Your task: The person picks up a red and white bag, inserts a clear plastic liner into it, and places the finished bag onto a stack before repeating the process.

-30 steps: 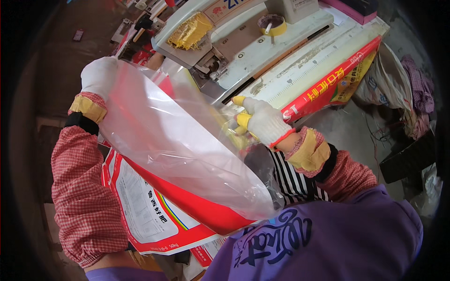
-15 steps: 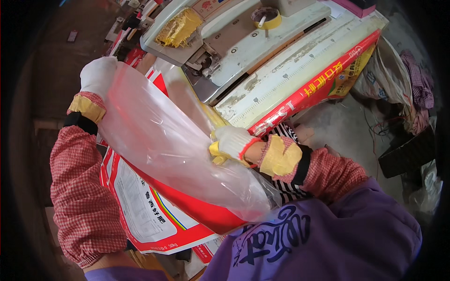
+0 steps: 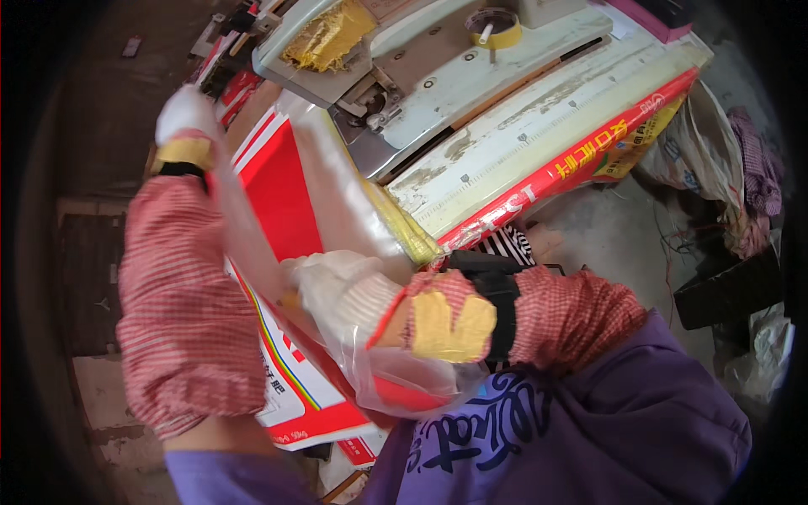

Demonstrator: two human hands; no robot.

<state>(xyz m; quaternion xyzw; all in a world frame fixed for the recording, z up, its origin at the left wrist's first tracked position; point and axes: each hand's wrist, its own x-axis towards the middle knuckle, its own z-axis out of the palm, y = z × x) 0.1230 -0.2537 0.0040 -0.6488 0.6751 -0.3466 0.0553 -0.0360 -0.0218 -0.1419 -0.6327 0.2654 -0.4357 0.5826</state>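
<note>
My left hand (image 3: pixel 187 118), in a white work glove, is raised at the far left and closed on the edge of a clear plastic liner bag (image 3: pixel 240 210). The liner slants down from it toward my lap. My right hand (image 3: pixel 345 290), in a white glove with a red cuff edge, is against the liner near the middle. Its fingers are blurred and partly hidden, and film bunches below its wrist. Beneath lies a red and white printed woven sack (image 3: pixel 316 404) with a rainbow stripe. Its red part (image 3: pixel 282 194) shows behind the film.
A grey sewing machine (image 3: pixel 454 84) stands beyond my hands, with a yellow tape roll (image 3: pixel 495 32) and a yellow cloth (image 3: pixel 332 35) on it. A red and yellow printed strip (image 3: pixel 581 160) edges its table. Plastic bags (image 3: pixel 694 143) and a dark box (image 3: pixel 730 286) are at right.
My right hand has swung left and forward across the liner. My left hand has moved slightly up and right, and the liner has narrowed, uncovering more of the red sack part.
</note>
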